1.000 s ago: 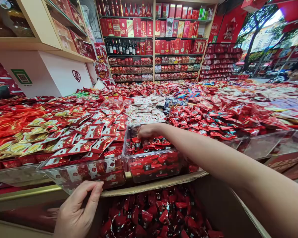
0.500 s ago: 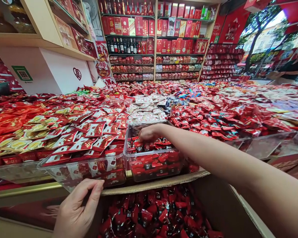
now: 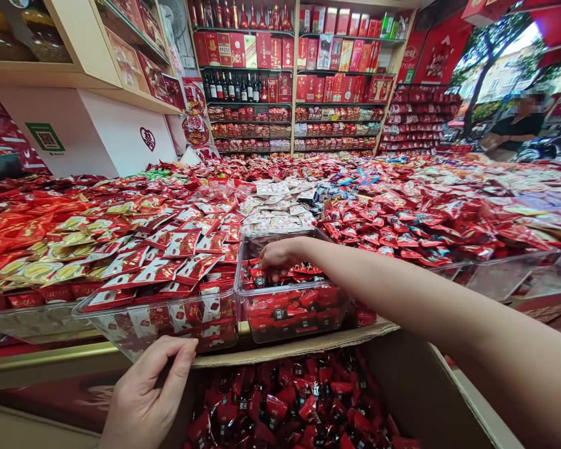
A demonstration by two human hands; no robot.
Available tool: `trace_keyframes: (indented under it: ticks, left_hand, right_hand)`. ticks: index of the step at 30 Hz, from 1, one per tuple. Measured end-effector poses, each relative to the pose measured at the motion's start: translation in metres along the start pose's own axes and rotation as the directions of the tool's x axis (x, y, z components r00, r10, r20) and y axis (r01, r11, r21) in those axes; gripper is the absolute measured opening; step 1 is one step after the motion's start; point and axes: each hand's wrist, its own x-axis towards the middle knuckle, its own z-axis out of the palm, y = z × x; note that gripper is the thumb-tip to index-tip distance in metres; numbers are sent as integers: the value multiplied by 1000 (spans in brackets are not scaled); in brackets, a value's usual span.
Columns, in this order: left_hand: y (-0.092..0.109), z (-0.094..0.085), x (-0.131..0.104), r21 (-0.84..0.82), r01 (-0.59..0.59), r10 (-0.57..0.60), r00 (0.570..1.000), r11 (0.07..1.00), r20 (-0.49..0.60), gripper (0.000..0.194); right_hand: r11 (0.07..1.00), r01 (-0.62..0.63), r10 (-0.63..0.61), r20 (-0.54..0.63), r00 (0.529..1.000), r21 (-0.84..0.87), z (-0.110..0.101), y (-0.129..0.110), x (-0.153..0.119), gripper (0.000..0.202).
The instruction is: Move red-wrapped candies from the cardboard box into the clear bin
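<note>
My left hand pinches the left corner of the cardboard box edge at the lower left. Inside that box lie many small red-wrapped candies. My right hand reaches into a clear plastic bin, its fingers curled down at the red and black candies inside. Whether it grips any of them is hidden. The bin sits just behind the box, beside a clear bin of red and white packets.
Heaps of packets, white ones among them, cover the wide display behind the bins. Shelves with bottles and red boxes stand at the back. A white pillar is at left. A person is at the far right.
The person at the far right has come further into view, shifted leftward. The view has shifted slightly; both my hands stay in nearly the same places.
</note>
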Motion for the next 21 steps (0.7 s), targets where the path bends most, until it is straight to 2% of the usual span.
trace_keyframes:
  ticks: [10,21]
  left_hand:
    - [1,2,-1,-31,21,-21,1000,999,3,11]
    - [-2,2,-1,-9,-1,1,1000,1000,-2,12]
  right_hand:
    - [973,74,-101,-113,988,-221,6,0,6,10]
    - [886,73,-134,-103,986,-457,11,-2,6,22]
